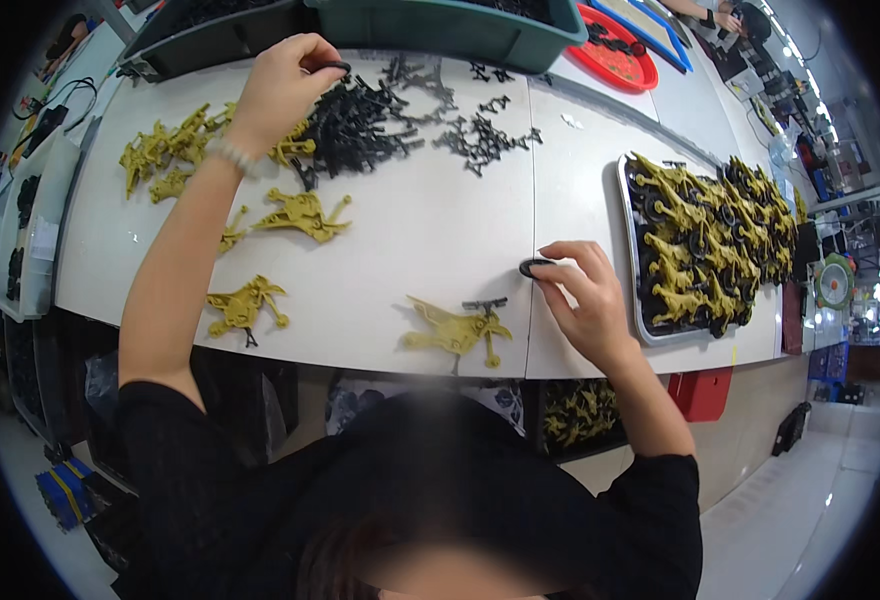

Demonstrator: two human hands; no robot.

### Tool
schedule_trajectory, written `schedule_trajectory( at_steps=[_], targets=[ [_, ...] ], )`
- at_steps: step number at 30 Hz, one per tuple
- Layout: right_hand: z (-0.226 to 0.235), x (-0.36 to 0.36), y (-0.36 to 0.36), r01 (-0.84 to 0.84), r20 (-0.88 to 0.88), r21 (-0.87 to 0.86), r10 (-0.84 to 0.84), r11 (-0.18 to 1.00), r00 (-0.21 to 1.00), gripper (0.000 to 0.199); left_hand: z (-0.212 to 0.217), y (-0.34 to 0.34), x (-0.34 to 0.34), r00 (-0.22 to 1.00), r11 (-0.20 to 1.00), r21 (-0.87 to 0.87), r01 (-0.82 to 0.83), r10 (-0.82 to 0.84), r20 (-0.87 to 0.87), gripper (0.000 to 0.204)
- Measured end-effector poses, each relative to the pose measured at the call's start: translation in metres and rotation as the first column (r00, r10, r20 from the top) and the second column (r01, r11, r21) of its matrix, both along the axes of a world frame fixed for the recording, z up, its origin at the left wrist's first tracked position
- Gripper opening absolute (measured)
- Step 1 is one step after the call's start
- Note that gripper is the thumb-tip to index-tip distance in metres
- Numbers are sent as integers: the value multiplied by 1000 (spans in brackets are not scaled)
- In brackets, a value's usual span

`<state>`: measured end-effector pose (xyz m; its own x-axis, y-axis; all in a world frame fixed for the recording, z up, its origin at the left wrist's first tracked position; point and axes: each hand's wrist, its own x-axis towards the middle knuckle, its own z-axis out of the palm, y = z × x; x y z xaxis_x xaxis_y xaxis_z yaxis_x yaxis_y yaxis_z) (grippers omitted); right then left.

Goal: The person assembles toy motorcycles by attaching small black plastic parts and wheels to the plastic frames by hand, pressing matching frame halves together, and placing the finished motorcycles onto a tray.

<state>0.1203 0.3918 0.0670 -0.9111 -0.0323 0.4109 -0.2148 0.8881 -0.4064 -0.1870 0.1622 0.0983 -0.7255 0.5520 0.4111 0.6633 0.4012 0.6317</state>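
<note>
My left hand [285, 85] reaches to the far side of the white table, its fingers pinched on a small black ring-shaped wheel [334, 66]. Below those fingertips spreads a heap of black branched plastic parts [360, 125]. Between the thumb and fingers of my right hand [588, 300] is another black wheel [537, 268], just above the tabletop. Nearest to that hand, on its left, lies a yellow toy-vehicle body [452, 328] with a black bar across its top. Two more yellow bodies, one [302, 215] farther off and one [248, 306] closer in, lie near my left forearm.
A metal tray [640, 315] full of yellow-and-black pieces stands at the right. A dark green bin [450, 35] and a red bowl [615, 65] line the far edge. Yellow parts [165, 150] are piled at left. A person's hand [728, 22] shows at top right.
</note>
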Motion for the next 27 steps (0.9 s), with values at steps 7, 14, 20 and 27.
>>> schedule_trajectory(
  at_steps=[7,14,20,27],
  targets=[
    [-22,29,2,91,30,22,-91,996,995,22,-23,-30,183,930,918,147,367,-363,-55,20],
    [-7,47,-23,-23,28,-255,31,967,999,42,-64,-37,230,942,925,202,321,-290,-168,22],
    [-16,54,-49,-222,-6,-183,225,958,974,45,-62,-22,237,866,886,121,447,-395,-307,25],
    [-23,52,-47,-181,-11,-154,182,971,983,45,-71,-34,226,891,930,77,360,-318,-324,25]
  ],
)
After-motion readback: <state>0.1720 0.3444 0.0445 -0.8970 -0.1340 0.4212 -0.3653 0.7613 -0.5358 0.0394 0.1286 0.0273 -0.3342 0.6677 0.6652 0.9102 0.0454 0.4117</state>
